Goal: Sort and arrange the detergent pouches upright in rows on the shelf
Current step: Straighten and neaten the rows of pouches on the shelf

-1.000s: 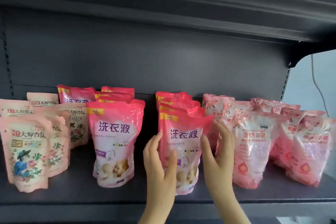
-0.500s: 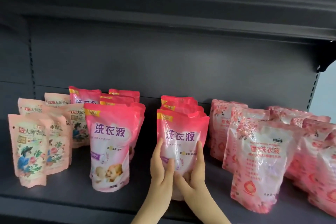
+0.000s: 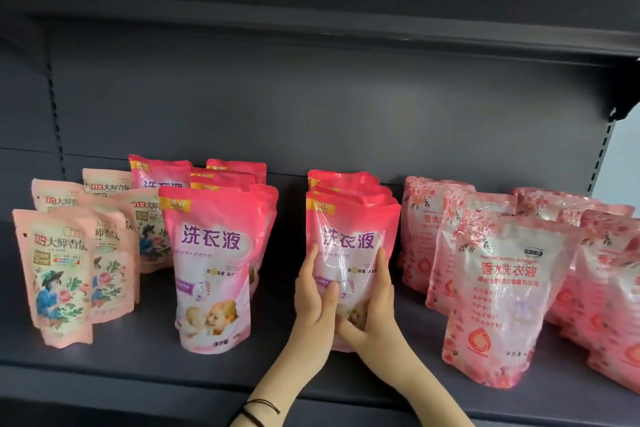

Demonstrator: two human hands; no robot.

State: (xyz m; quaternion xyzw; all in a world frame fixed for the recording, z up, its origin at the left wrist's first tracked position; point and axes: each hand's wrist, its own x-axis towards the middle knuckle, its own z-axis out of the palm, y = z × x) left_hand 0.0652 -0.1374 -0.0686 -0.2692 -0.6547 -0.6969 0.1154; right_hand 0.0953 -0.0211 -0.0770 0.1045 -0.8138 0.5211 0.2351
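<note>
The front pink pouch (image 3: 351,246) stands upright on the shelf (image 3: 138,354), heading the middle row, its long axis vertical. Both hands clamp its lower half: the left hand (image 3: 311,302) on its left edge, the right hand (image 3: 375,305) on its right edge, fingers wrapped onto the front face (thumbs meet low at centre). The pouch lies directly ahead of the fingers, equally near each hand; any squaring move probably needs symmetrical pressure.

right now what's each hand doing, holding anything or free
Left hand: closed on the left side of the front bright pink pouch.
Right hand: closed on the same pouch's right side, fingers on its front.
</note>
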